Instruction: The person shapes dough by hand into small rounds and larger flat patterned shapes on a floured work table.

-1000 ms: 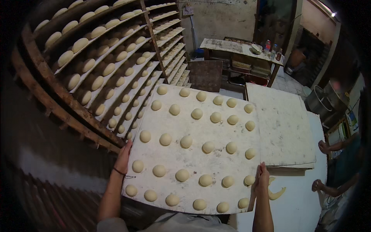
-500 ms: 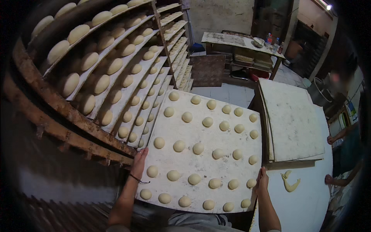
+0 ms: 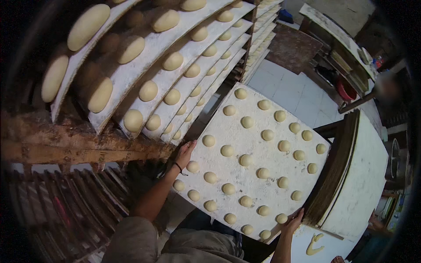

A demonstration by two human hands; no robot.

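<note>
A large flour-dusted board bearing several rows of round dough balls is held level before me. My left hand grips its left edge, with a dark cord bracelet at the wrist. On the opposite edge, near the lower right corner, my right hand is closed round the board; its fingers are partly hidden beneath it. To the left, close to my left hand, rises a tall rack whose loaded boards carry rows of round and oval dough pieces.
Right of the held board is a tall stack of boards on a white table, with a scrap of dough beside it. Empty rack slats fill the lower left. A worktable stands at the back, and other people are at the right.
My view has turned and come nearer the rack. The board of dough balls has tilted clockwise in the picture, still in both hands, and lies closer to the stack of boards.
</note>
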